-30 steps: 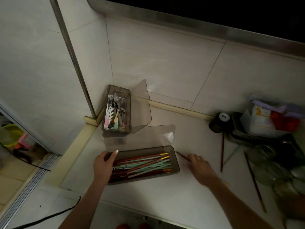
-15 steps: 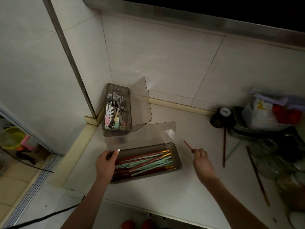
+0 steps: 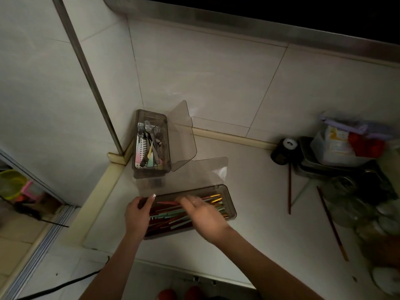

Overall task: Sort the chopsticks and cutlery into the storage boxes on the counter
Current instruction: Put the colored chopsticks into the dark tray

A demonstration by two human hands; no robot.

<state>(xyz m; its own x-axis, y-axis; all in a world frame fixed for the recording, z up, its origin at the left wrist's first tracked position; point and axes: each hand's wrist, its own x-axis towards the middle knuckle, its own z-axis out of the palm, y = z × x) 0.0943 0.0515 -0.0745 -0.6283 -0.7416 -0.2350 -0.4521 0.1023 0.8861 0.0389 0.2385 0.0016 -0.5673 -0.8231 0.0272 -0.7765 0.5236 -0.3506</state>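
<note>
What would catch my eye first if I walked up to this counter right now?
Probably the long chopstick box at the counter's front edge, full of red, green and gold-tipped sticks, with the left hand holding its end and the blurred right hand over it. Behind it, in the corner, the cutlery box stands open. Two chopsticks lie loose to the right.

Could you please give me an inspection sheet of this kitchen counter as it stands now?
Surface: pale counter, dim light.
Job's things: chopstick box, lid open, holds coloured chopsticks; cutlery box, lid open, holds forks; two loose chopsticks on the counter.
Clutter: metal tray with bags, dark jar, glassware at right.
Hands: left hand grips the chopstick box end; right hand over the chopsticks, blurred, grip unclear.
Cables: black cable on the floor.
Surroundings: tiled walls, metal strip.
</note>
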